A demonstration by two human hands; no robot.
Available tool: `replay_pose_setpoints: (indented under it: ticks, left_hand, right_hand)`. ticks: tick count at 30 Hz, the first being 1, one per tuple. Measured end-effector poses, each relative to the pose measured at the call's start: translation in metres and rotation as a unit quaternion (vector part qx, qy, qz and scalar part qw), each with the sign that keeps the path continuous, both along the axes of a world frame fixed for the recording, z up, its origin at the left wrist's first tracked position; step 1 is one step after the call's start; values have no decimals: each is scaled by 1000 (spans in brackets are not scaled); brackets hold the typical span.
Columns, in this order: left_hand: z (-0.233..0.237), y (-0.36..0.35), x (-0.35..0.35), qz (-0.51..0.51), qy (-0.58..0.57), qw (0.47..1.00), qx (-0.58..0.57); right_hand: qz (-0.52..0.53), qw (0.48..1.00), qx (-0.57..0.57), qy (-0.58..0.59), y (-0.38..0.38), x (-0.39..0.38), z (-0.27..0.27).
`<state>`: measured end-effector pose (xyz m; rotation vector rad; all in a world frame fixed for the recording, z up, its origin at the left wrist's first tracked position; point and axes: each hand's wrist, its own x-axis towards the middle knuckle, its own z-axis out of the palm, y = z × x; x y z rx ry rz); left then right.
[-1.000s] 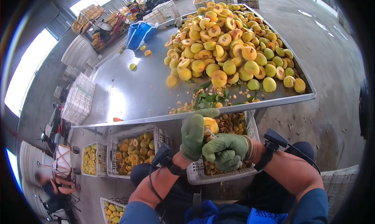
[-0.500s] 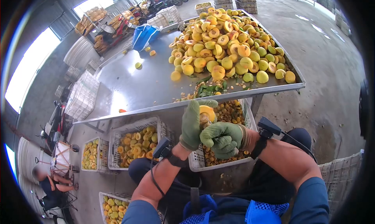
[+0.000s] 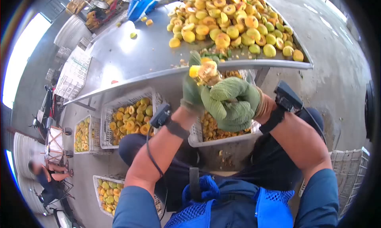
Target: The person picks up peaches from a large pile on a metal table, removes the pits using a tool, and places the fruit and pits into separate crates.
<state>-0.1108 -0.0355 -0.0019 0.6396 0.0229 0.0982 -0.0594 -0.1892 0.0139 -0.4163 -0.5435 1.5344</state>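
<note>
Both my hands wear green knitted gloves and meet in front of my chest, at the near edge of the metal table [image 3: 115, 55]. My left hand [image 3: 192, 91], slightly blurred, is closed around a yellow peach half [image 3: 194, 71], its fingers partly hidden behind the fruit. Against the peach sits a pale brown, ragged lump [image 3: 208, 72], which looks like the stone with flesh on it. My right hand [image 3: 233, 103] is curled into a fist right beside that lump. Whatever lies inside the right fist is hidden by its fingers.
A heap of halved peaches [image 3: 222, 19] covers the table's right part. Below my hands stands a crate of peach scraps [image 3: 190, 138]; another crate of halves [image 3: 105, 138] is left of it. A blue bag [image 3: 141, 7] lies at the back. A seated person [image 3: 47, 180] is far left.
My view has tilted down, and both hands have come up toward the table edge. The brown lump now shows plainly between them, and the peach half has turned.
</note>
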Motion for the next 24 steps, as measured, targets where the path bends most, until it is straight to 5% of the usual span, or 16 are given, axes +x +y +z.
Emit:
replay_pose_setpoints:
  ticks: [2,4,7,15,17,18,20,22,24]
  left_hand:
    - [4,6,-3,53,49,992,104]
    - [-1,42,-16,-7,119,977,177]
    - [9,51,-37,-2,173,967,185]
    - [7,90,-64,34,221,921,318]
    - [9,125,-75,-38,250,805,536]
    - [12,144,-78,-52,290,688,663]
    - [23,179,-84,-120,355,371,850]
    - [33,191,-72,-10,338,337,879]
    - [31,210,-41,82,296,453,837]
  right_hand:
    - [137,987,78,10,-2,15,4]
    - [66,958,-197,-199,-13,22,8]
    - [-64,764,-454,-454,-2,17,-32]
    - [-24,758,-471,-450,10,15,-12]
    - [-11,776,-450,-441,7,18,-7]
    - [-15,788,-440,-430,5,18,-5]
    - [-42,801,-417,-428,0,20,2]
    - [-67,802,-388,-450,-6,18,8]
    - [-94,791,-335,-503,-7,17,11]
